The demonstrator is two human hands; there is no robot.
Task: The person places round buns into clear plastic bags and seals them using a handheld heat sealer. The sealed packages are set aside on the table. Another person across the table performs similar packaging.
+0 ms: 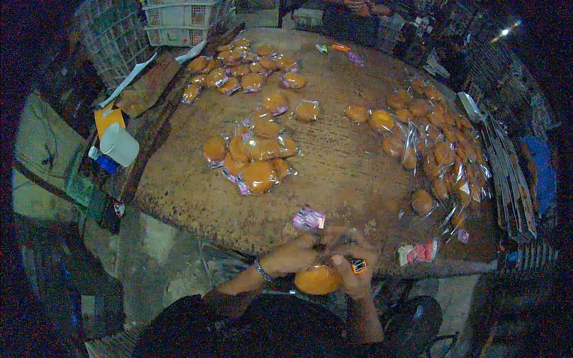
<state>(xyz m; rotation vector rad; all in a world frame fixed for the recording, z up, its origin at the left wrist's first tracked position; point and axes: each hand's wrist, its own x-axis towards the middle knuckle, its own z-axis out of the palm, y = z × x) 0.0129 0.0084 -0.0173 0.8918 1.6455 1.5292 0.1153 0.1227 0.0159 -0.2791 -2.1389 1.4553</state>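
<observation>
Close to my body at the table's near edge, both of my hands meet above a round golden-brown bun (318,280), which seems to be in clear plastic. My right hand (358,277) grips a small orange-and-black object (358,265), its exact kind unclear. My left hand (297,253) reaches across with a bracelet at its wrist; its fingertips are blurred and partly hidden against the right hand. Just beyond the hands, a stack of pink-purple printed labels (309,218) lies on the wooden table (340,179).
Bagged buns with labels form a middle pile (257,174) and a far-left group (241,67). More plastic-wrapped buns (443,152) heap at the right. Beside them lie metal strips (508,179). A white cup (119,145) stands left, plastic crates (177,22) behind. Another person's hands (367,6) show far off.
</observation>
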